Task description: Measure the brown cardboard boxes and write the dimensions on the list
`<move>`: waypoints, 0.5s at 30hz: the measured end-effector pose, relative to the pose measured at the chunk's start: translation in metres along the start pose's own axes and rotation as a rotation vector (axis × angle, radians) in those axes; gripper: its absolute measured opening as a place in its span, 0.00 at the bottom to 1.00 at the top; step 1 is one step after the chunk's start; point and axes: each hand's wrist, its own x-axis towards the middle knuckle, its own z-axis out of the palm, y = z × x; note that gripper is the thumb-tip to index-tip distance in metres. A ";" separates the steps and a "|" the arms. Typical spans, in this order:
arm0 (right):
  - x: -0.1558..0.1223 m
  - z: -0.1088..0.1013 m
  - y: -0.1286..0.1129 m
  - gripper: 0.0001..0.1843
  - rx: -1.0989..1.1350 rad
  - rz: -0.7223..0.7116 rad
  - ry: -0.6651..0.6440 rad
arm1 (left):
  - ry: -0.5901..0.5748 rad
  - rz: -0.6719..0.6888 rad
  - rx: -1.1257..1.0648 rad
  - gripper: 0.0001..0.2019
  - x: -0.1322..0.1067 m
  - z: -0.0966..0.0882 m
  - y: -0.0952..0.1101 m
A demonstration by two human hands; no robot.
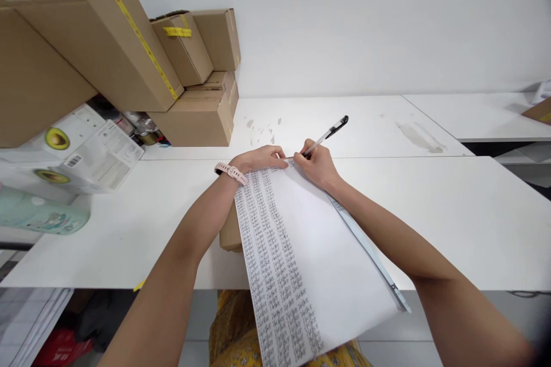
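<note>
A large sheet of white paper (pixel 327 252) lies tilted over the table's front edge, its lower end hanging toward my lap. Columns of small black handwriting cover its left side; the right part is blank. My right hand (pixel 316 163) is closed around a pen (pixel 329 133) with a clear barrel and black cap end, its tip side at the sheet's upper edge. Beside it, my left hand (pixel 263 158) rests on the top left of the paper, fingers loosely bent and holding nothing. A pale wristband (pixel 231 172) circles that wrist. Under the sheet's right edge shows a light blue strip (pixel 370 252).
Cardboard boxes (pixel 196 120) are stacked at the back left against the wall. White cartons with avocado pictures (pixel 92 149) and a mint green bottle (pixel 43 212) stand at the left. A brown cardboard piece (pixel 230 230) pokes out under the paper. The white table (pixel 451 218) has stained patches.
</note>
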 end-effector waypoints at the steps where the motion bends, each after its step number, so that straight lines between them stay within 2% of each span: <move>1: 0.000 0.000 0.000 0.10 0.000 0.000 -0.003 | -0.001 -0.001 0.001 0.17 0.000 0.000 0.000; 15: 0.000 0.001 0.000 0.09 0.008 -0.015 -0.001 | 0.000 0.007 0.009 0.15 -0.001 0.000 0.002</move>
